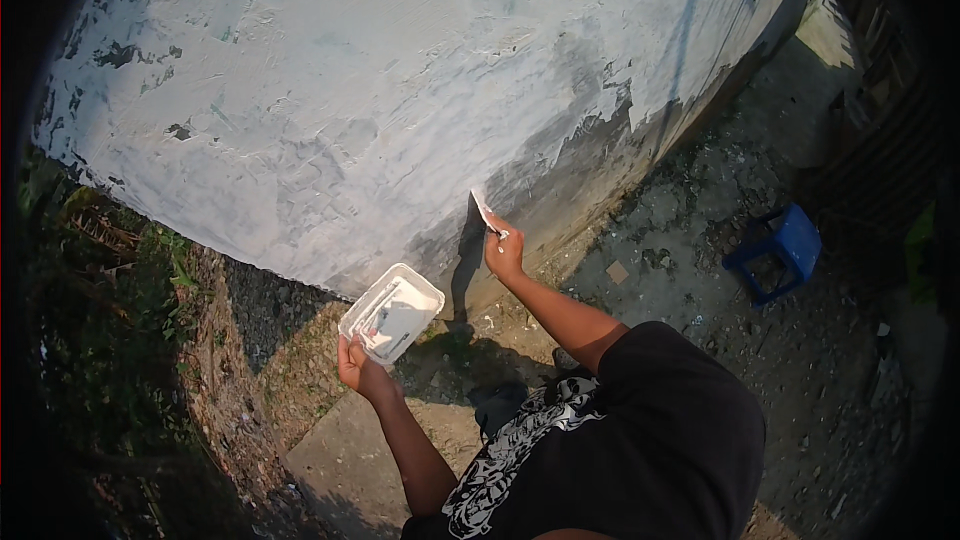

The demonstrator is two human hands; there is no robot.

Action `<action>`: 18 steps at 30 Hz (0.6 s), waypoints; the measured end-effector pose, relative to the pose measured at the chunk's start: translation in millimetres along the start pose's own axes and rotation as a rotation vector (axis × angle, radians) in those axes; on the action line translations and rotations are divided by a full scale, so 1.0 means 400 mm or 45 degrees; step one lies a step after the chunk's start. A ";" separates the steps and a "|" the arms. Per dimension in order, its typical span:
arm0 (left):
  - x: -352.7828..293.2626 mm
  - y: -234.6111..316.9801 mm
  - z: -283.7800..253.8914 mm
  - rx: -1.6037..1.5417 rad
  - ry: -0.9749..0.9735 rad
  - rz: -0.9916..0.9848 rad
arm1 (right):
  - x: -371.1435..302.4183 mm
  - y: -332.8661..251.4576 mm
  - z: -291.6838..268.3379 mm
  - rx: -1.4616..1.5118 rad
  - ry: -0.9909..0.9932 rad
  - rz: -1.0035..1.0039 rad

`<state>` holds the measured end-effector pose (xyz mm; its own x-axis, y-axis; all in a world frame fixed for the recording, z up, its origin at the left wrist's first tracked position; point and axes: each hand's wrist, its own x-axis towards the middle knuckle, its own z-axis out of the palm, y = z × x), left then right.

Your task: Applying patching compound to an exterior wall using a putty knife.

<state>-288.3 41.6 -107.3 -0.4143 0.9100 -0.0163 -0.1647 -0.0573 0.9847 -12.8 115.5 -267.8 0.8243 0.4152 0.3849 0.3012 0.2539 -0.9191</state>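
Note:
My left hand [362, 370] is closed on the near edge of a white rectangular plastic tub [432, 292]. Inside the tub lies white paste, with a pale strip-like tool [378, 306] along its left side. My right hand [504, 254] grips a putty knife [480, 202] coated in white, its blade up against the wall [300, 90]. White smears also show on the right hand's fingers. Patchy white covers most of the wall; a bare dark grey band [560, 165] runs along its lower part, close to the blade.
A blue plastic stool [775, 252] stands on the rough ground at the right. Green plants [130, 250] and rubble [225, 360] border the wall at the left. A concrete slab [345, 450] lies beneath my left arm. Corrugated sheeting [870, 180] rises at the far right.

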 end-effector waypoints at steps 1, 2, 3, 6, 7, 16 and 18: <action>-0.001 0.001 0.002 0.010 -0.001 -0.004 | -0.021 -0.008 -0.020 0.044 -0.278 -0.080; 0.002 0.002 -0.004 0.015 0.003 -0.001 | -0.035 -0.020 -0.034 0.092 -0.550 -0.155; 0.007 -0.002 -0.011 0.007 -0.016 0.039 | -0.031 -0.025 -0.045 0.098 -0.553 -0.149; 0.018 -0.010 -0.031 0.029 -0.016 0.081 | 0.015 -0.019 -0.072 0.200 -0.510 0.237; 0.020 -0.010 -0.036 0.049 0.009 0.080 | 0.036 0.022 -0.074 0.197 -0.386 0.391; -0.001 -0.001 -0.072 0.034 0.045 0.057 | 0.135 0.043 -0.035 0.392 0.217 0.616; 0.014 -0.014 -0.081 0.037 0.040 0.055 | 0.084 0.033 0.027 0.267 0.201 0.221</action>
<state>-318.5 33.6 -118.7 -0.4482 0.8937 0.0214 -0.1199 -0.0838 0.9892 13.7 142.1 -266.3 0.9240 0.3312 0.1910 0.0577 0.3729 -0.9261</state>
